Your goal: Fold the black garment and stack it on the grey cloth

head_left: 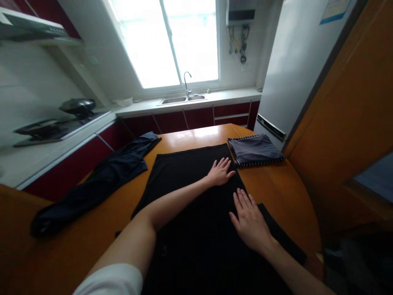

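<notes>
A black garment [190,176], which looks like a shirt with a sleeve [282,233] out to the right, is spread over the wooden table. My left hand [220,172] lies flat on its upper right part, with the fingers spread. Lower down, near the garment's right edge, my right hand [250,219] rests palm down with its fingers stretched out. Neither hand grips anything. The garment's near end runs out of the bottom of the view.
Dark blue clothing [107,172] lies along the left of the round wooden table [276,184]. A folded grey cloth with a striped edge [256,148] sits at the far right. Beyond are a sink [175,100], a stove with pans [76,105] and a fridge [294,65].
</notes>
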The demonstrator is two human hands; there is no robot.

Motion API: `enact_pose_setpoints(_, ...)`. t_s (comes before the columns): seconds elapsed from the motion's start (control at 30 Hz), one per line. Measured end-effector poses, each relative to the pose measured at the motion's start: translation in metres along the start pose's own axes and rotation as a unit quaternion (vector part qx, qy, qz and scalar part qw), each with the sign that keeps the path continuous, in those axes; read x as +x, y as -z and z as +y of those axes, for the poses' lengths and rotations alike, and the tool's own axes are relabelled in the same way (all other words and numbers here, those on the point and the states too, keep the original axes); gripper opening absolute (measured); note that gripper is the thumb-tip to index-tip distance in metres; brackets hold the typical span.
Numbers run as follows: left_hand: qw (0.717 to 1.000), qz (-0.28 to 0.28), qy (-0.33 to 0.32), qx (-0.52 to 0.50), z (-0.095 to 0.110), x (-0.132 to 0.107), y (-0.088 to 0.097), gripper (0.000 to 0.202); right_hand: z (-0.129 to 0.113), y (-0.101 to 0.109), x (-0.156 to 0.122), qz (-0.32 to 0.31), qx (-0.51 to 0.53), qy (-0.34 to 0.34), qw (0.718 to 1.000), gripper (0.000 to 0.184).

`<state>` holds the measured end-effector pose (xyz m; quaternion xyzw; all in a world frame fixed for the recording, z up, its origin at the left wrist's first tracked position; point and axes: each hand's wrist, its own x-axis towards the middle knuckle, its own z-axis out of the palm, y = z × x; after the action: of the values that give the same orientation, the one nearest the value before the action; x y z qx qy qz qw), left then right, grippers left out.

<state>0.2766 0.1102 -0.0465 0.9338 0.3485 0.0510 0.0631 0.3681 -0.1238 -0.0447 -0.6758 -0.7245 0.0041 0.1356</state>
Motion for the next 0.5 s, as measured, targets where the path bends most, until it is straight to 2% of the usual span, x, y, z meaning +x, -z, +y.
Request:
enact_pose_setpoints(0.07, 0.999, -0.003, 0.031, -0.008, -0.021, 0.003, 0.012, 0.069, 0.001, -0.001, -0.001, 0.008, -0.006, 0.006, 1.000, 0.066)
enact_pose_setpoints(0.17, 0.995, 0.024, 0.095, -0.005, -0.072, -0.005, 0.041, 0.062, 0.002, -0.002, -0.003, 0.018, -0.009, 0.013, 1.000, 0.066)
enact_pose_setpoints(0.27, 0.987, 0.036, 0.156, 0.004, -0.130, -0.044, 0.063, 0.059, 0.004, -0.004, -0.004, 0.025, -0.006, 0.020, 0.999, 0.066)
enact_pose_setpoints(0.37, 0.975, 0.013, 0.220, 0.006, -0.180, -0.098, 0.072, 0.058, 0.006, -0.007, -0.004, 0.026, 0.000, 0.022, 0.999, 0.067)
enact_pose_setpoints(0.43, 0.965, 0.002, 0.263, 0.009, -0.206, -0.126, 0.074, 0.059, 0.007, -0.008, -0.004, 0.022, -0.001, 0.019, 1.000, 0.068)
enact_pose_setpoints(0.5, 0.957, 0.000, 0.291, 0.011, -0.226, -0.141, 0.077, 0.059, 0.008, -0.008, -0.004, 0.014, -0.005, 0.018, 1.000, 0.068)
